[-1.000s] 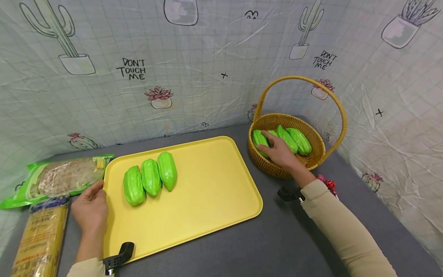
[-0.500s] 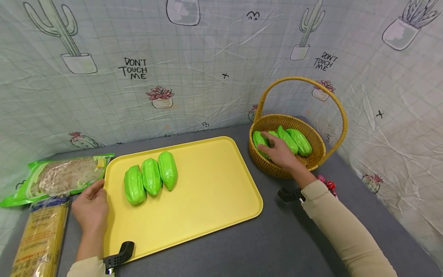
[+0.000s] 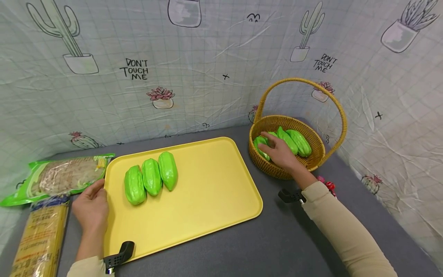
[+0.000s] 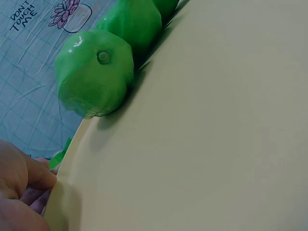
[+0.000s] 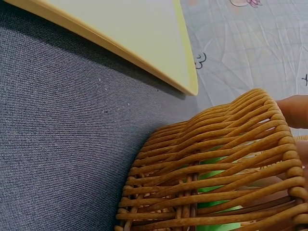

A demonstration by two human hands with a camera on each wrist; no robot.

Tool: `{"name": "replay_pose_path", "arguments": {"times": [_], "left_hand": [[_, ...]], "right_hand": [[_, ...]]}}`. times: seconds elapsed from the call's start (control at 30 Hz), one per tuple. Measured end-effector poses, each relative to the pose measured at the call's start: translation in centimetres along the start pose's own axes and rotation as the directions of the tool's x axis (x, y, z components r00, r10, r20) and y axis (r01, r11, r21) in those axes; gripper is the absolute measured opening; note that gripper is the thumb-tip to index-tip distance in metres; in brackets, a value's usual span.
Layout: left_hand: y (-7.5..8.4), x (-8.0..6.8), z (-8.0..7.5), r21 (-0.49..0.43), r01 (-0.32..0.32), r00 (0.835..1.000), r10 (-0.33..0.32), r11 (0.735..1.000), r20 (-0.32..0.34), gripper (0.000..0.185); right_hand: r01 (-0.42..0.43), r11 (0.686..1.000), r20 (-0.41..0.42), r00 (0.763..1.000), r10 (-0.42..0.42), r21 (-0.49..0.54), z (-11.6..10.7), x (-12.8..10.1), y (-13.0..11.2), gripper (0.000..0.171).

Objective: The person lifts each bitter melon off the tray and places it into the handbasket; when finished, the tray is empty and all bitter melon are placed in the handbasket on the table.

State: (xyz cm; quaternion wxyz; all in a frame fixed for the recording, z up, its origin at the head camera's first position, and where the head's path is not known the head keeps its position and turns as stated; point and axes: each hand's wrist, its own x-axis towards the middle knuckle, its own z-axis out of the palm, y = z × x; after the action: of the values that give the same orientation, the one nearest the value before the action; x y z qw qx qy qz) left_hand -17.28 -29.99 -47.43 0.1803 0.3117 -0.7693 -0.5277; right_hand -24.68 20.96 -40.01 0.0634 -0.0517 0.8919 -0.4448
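Observation:
My left hand (image 3: 90, 209) holds the left rim of a yellow tray (image 3: 207, 192), and the left wrist view shows its fingers (image 4: 33, 173) at that rim. On the tray lie three glossy, ribbed green fruits (image 3: 151, 177), side by side toward the left. My right hand (image 3: 282, 154) reaches over the near rim of a wicker basket (image 3: 264, 163), thumb and fingers spread. Just beyond the fingertips, a ribbed green fruit (image 3: 262, 148) lies low in the basket. More such fruits (image 3: 298, 142) lie beside it, partly hidden by the hand. The right wrist view shows green through the weave.
The basket's tall arched handle (image 3: 342, 115) rises over it. Left of the tray lie a green-edged clear packet (image 3: 65, 177) and a yellow spaghetti packet (image 3: 41, 238). Something red (image 3: 330, 186) sits behind the right sleeve. A printed cloth (image 3: 194, 69) hangs behind the grey table (image 3: 249, 246).
The leftmost fruit in the basket has sunk lower, away from the right fingers. Both hands stay almost where they were; the left hand and tray have not moved.

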Motion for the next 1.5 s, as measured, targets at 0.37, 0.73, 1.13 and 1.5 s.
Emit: {"name": "replay_pose_path", "arguments": {"times": [0.37,0.73,1.13,1.5], "left_hand": [[0.0,-0.1,-0.1,-0.002,-0.004,1.000,0.003,1.000,-0.014,0.037],[0.1,-0.1,-0.2,-0.033,-0.009,1.000,0.008,0.999,-0.019,0.035],[0.0,0.1,-0.1,-0.020,-0.002,1.000,0.001,1.000,-0.022,0.036],[-0.1,0.2,-0.1,-0.003,-0.001,1.000,0.001,1.000,-0.025,0.036]], "right_hand": [[0.005,1.000,-0.001,1.000,-0.005,0.007,0.2,-0.1,-0.5,0.063],[0.142,0.990,-0.073,0.987,-0.142,-0.009,1.4,-0.1,-2.3,0.061],[0.274,0.962,0.027,0.961,-0.274,0.021,5.8,0.0,-6.1,0.060],[0.283,0.953,0.180,0.937,-0.299,0.112,11.8,0.6,-8.3,0.060]]}}
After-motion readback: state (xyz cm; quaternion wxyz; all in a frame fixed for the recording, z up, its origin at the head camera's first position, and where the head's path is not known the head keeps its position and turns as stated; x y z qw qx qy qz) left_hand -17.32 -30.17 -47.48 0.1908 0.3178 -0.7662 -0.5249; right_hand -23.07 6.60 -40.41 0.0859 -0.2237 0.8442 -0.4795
